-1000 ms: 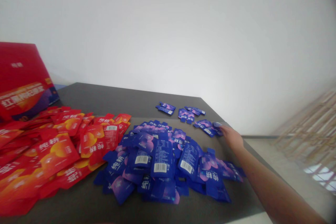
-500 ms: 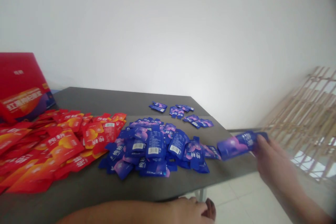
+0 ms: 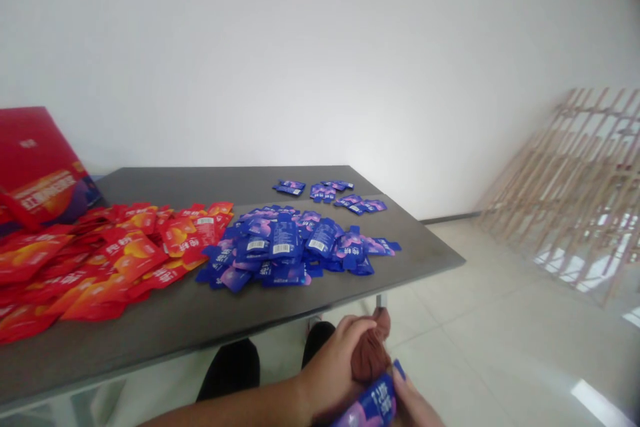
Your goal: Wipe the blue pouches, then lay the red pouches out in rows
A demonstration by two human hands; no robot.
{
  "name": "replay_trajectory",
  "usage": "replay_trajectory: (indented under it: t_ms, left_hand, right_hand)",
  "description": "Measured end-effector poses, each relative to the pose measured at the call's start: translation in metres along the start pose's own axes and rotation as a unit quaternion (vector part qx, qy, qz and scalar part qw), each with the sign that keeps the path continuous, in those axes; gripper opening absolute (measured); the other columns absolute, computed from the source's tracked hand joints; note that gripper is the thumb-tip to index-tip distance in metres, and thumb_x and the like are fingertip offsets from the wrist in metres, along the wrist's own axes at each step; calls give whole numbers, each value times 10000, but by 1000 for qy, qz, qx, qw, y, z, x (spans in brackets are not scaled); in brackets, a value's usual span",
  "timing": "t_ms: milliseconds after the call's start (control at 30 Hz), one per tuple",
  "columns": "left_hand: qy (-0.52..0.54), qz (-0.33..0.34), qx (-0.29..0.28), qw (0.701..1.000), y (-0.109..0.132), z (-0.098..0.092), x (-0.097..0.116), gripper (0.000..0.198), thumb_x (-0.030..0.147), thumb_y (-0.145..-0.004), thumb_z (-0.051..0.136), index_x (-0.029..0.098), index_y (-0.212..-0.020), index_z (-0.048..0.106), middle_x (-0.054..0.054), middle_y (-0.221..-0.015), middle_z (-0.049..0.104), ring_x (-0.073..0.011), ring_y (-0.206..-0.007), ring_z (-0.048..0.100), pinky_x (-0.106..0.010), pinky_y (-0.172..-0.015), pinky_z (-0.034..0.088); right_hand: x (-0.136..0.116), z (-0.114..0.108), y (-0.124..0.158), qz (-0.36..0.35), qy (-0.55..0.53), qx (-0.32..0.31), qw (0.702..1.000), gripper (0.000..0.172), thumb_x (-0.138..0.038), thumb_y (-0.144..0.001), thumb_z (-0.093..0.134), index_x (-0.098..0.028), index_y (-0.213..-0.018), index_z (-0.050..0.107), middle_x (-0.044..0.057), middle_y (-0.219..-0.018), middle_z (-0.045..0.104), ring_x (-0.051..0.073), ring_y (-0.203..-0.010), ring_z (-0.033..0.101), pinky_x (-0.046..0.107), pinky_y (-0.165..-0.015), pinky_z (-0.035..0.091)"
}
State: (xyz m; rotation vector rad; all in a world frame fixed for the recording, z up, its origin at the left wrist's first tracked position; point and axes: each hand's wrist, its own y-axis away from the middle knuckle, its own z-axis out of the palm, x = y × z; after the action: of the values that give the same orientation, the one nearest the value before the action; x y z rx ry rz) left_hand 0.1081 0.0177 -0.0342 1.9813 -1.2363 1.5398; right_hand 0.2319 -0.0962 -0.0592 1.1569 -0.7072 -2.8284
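At the bottom of the head view, below the table's front edge, my left hand (image 3: 330, 363) has its fingers wrapped round a bunched brown cloth (image 3: 370, 355). Close beside it, my right hand (image 3: 416, 405) grips a blue spouted pouch (image 3: 373, 407) near its top end. The pouch overlaps the cloth's lower part; whether they touch is unclear. A heap of similar blue pouches (image 3: 285, 247) lies on the dark table (image 3: 220, 180), with several small groups of blue pouches (image 3: 330, 191) behind it.
To the left spreads a large heap of red pouches (image 3: 130, 247), beside a red printed box (image 3: 35, 167). Wooden slatted racks (image 3: 565, 180) lean against the wall at the right. My dark-clothed knees (image 3: 230, 370) show under the table edge.
My right hand has drawn the blue pouch from over the table's right side down to the cloth in my left hand. The view has shifted, showing more floor.
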Motion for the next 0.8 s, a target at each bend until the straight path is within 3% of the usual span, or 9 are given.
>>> replay_trajectory:
  t_ms: [167,233,333,433,533,567,633,733,800]
  left_hand:
    - [-92,-88,-38,991,10,-3,4,598,174,-826,546,215,-1410,423,-111,-1474,412,-233,-1392,364,-393,-1177,268]
    - [-104,-116,-74,985,17,-5,2,735,228,-796,597,181,-1476,325,-149,-1543,313,-279,-1447,265,-449,-1195,226]
    - [-40,-100,-144,984,27,-11,-2,1101,258,-637,755,159,-1536,127,-176,-1612,124,-329,-1476,171,-482,-1200,202]
    - [53,-130,-130,982,35,-17,3,835,205,-729,629,218,-1484,273,-114,-1588,241,-266,-1447,266,-430,-1178,248]
    - [51,-188,-2,981,39,-20,17,278,297,-909,407,196,-1122,554,-93,-1216,586,-207,-1159,537,-341,-1002,415]
    - [28,-201,17,979,39,-19,22,264,342,-940,347,192,-953,563,-74,-1036,616,-197,-1014,574,-315,-908,444]
    - [-12,-210,-27,977,39,-18,29,342,386,-953,310,202,-719,477,-19,-771,552,-167,-785,545,-275,-739,425]
    - [-23,-192,-148,970,39,-16,29,354,338,-931,349,197,-609,387,33,-616,422,-122,-619,434,-256,-595,318]
    - [-35,-184,-158,970,40,-16,26,349,300,-909,371,195,-578,343,45,-576,353,-109,-572,371,-263,-553,265]
  right_hand:
    - [11,18,-2,-7,-58,-30,998,455,-451,-722,794,-206,-1096,708,84,-1018,760,276,-1109,644,428,-1000,442]
    - [13,20,-2,-7,-49,-8,999,484,-457,-711,800,-187,-1102,708,88,-1002,764,281,-1088,656,425,-990,450]
    - [14,17,-1,-15,-7,38,999,520,-493,-687,798,-157,-1079,727,101,-975,768,310,-1066,665,436,-981,459]
    - [10,12,1,-56,48,106,992,497,-534,-694,763,-166,-1027,753,86,-943,774,325,-1063,663,430,-973,470]
    - [2,9,3,-75,112,160,978,490,-556,-689,746,-170,-991,764,68,-904,777,321,-1011,677,414,-929,497]
    - [-1,9,4,-73,136,171,973,499,-564,-683,745,-166,-983,765,68,-895,777,318,-978,685,411,-907,508]
    - [-6,10,4,-75,177,191,963,504,-568,-661,756,-156,-952,772,75,-889,778,308,-922,693,395,-870,521]
    - [-13,17,5,-86,208,200,954,490,-533,-597,809,-163,-917,787,80,-936,779,295,-915,691,349,-831,531]
    - [-15,26,6,-75,221,185,955,480,-534,-571,821,-172,-885,793,72,-923,780,290,-891,690,332,-770,544]
